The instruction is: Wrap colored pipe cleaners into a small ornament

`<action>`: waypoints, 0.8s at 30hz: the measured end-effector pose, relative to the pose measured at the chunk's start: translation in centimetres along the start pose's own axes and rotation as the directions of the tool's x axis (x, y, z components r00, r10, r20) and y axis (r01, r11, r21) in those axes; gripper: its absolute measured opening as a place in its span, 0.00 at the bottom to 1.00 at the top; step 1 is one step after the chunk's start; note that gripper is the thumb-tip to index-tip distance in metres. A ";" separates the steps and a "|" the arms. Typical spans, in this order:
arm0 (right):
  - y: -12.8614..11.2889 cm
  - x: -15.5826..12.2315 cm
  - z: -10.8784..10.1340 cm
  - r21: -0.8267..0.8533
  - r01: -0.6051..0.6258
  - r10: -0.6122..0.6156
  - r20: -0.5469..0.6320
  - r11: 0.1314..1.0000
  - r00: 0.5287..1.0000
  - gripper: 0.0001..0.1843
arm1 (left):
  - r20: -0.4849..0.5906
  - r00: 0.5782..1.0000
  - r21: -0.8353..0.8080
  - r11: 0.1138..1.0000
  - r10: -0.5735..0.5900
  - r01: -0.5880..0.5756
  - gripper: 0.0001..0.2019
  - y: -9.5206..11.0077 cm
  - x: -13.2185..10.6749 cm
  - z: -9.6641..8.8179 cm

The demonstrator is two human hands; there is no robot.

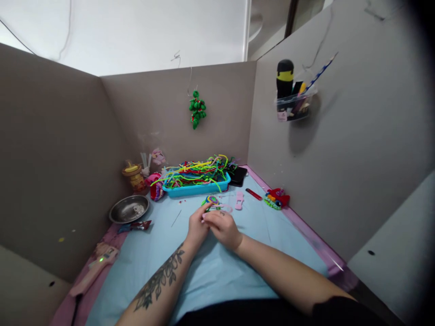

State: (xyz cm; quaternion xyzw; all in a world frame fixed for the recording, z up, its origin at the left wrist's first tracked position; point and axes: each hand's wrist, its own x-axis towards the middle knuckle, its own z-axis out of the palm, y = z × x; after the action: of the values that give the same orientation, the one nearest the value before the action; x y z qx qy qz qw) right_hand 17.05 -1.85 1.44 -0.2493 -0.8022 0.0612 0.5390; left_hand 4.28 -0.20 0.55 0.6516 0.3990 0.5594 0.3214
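Note:
My two hands meet over the middle of the blue cloth. My left hand (199,224) is closed, its fingers at a small multicoloured cord piece (212,199) with a round spiral top and green parts. My right hand (224,227) is closed against the left, fingertips pinched together; what lies between them is hidden. A pale pink cord (227,207) curves out just behind my right hand. Beyond the hands, a turquoise tray (190,192) is heaped with bright coloured strands (200,172). A thin needle-like rod (176,218) lies left of my hands.
A pink clip-like piece (239,200), a red cutter (253,194) and a colourful handmade figure (275,199) lie to the right. A metal bowl (118,211), a jar (135,177) and a pink device (97,269) are left. Grey panels (220,108) enclose the table.

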 end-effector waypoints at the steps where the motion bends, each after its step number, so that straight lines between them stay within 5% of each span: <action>1: -0.4 0.0 0.0 0.054 0.054 -0.056 0.021 0.997 0.998 0.13 | -0.006 1.000 -0.005 1.000 -0.011 0.011 0.20 0.0 0.1 0.0; 8: -1.3 -0.5 -1.0 0.159 0.253 -0.282 0.202 0.954 0.938 0.14 | -0.160 0.969 -0.123 0.978 -0.186 0.167 0.25 -0.9 1.5 -0.5; 12: 0.5 -0.6 -1.4 0.133 0.018 -0.023 0.034 0.991 0.999 0.15 | -0.136 0.973 -0.125 0.978 -0.185 0.169 0.24 -1.1 1.7 -1.1; 16: 2.3 0.2 -1.5 0.039 -0.284 0.287 -0.156 0.958 0.945 0.11 | -0.092 0.978 -0.171 0.971 -0.187 0.169 0.25 -0.9 1.3 -0.6; 24: 3.0 1.0 -1.8 0.049 -0.345 0.348 -0.177 0.937 0.921 0.07 | 0.129 0.978 -0.305 0.932 -0.162 0.195 0.24 0.2 0.4 -0.4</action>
State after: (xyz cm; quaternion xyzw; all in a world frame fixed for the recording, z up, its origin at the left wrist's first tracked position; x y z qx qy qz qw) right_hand 19.36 0.97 1.93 -0.3871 -0.6921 0.1389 0.5931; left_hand 3.97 0.07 0.98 0.5804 0.3451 0.5504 0.4910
